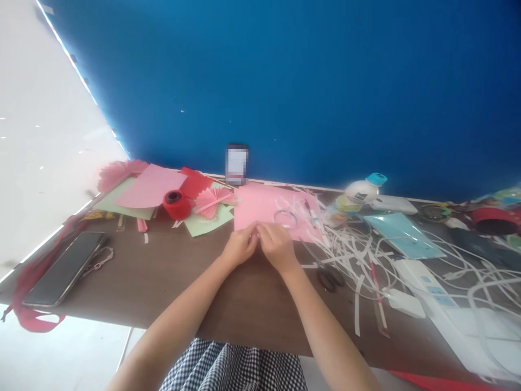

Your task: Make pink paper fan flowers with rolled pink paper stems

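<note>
My left hand (241, 247) and my right hand (278, 245) meet at the fingertips over the near edge of a pink paper sheet (258, 203). Both are closed in a pinch, and whatever lies between the fingertips is too small or hidden to make out. Just beyond my right hand, a thin ring-shaped loop (286, 219) rests on the sheet. Left of the sheet lie a pink pleated paper fan (214, 202) and a light green paper (207, 221). Dark-handled scissors (330, 278) lie to the right of my right hand.
A red ribbon roll (177, 205), coloured papers (150, 187) and a phone (67, 269) occupy the left. Another phone (236, 163) leans on the blue wall. Rightward are a white bottle (362, 191), tangled paper strips (350, 244), a blue packet (405, 233) and a power strip (423, 277) with cables.
</note>
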The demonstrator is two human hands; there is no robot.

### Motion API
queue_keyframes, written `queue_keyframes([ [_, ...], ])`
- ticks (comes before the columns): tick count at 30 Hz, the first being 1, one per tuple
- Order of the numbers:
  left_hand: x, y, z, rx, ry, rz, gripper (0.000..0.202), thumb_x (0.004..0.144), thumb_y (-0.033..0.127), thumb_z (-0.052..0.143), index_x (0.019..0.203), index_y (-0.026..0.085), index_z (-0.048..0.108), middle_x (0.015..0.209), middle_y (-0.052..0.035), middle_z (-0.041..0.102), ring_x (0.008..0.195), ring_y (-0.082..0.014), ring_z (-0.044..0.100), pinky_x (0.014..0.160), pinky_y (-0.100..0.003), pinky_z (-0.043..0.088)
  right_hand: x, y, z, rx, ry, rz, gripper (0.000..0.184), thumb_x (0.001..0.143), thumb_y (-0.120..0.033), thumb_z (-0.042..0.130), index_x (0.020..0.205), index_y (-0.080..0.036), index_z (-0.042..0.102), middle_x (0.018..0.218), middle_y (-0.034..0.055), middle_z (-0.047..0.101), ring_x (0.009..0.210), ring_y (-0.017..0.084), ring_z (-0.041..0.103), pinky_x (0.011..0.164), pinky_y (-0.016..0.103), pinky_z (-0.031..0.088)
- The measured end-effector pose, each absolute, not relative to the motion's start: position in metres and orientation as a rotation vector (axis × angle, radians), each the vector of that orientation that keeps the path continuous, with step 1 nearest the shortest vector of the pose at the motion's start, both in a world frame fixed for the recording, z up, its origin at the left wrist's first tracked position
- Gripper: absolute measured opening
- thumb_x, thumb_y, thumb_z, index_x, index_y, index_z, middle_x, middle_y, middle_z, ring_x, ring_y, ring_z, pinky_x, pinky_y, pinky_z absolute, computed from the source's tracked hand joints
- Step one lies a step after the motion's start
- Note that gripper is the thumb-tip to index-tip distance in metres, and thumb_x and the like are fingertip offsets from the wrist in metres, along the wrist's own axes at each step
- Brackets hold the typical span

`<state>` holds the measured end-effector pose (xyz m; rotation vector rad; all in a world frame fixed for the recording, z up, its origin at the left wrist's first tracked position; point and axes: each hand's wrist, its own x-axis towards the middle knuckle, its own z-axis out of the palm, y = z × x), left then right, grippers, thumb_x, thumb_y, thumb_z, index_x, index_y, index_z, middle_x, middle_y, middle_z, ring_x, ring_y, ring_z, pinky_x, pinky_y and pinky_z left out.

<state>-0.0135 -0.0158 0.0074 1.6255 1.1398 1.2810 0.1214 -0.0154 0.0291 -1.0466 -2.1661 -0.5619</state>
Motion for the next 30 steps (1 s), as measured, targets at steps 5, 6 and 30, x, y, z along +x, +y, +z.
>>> queue_keyframes([
  [5,-0.014,-0.015,0.005,1.584,1.147,1.286,0.037,0.071,0.026,0.055,0.108,0.024,0.058,0.083,-0.0049,0.067,0.069,-0.0188,0.059,0.078,-0.027,0.042,0.119,-0.016,0.029,-1.059,-2.166,-0.493,0.021,0.085,-0.015,0.039,0.091,-0.015,0.059,0.08,0.0101,0.064,0.075,0.019,0.058,0.068,0.032,0.041],
  [6,-0.013,-0.015,0.005,1.571,1.146,1.288,0.036,0.071,0.027,0.055,0.107,0.024,0.059,0.081,-0.0044,0.067,0.068,-0.0185,0.059,0.078,-0.027,0.042,0.119,-0.016,0.029,-1.06,-2.155,-0.46,0.02,0.084,-0.015,0.04,0.09,-0.015,0.059,0.08,0.01,0.064,0.076,0.019,0.058,0.069,0.032,0.041],
  [30,-0.011,-0.003,0.007,1.135,1.041,1.422,0.02,0.075,0.028,0.05,0.084,0.014,0.062,0.073,-0.0049,0.065,0.078,-0.0216,0.064,0.075,-0.034,0.05,0.131,-0.002,0.025,-1.314,-1.371,0.244,0.015,0.074,-0.028,0.052,0.078,-0.016,0.06,0.077,0.0059,0.063,0.075,0.018,0.057,0.07,0.032,0.045],
])
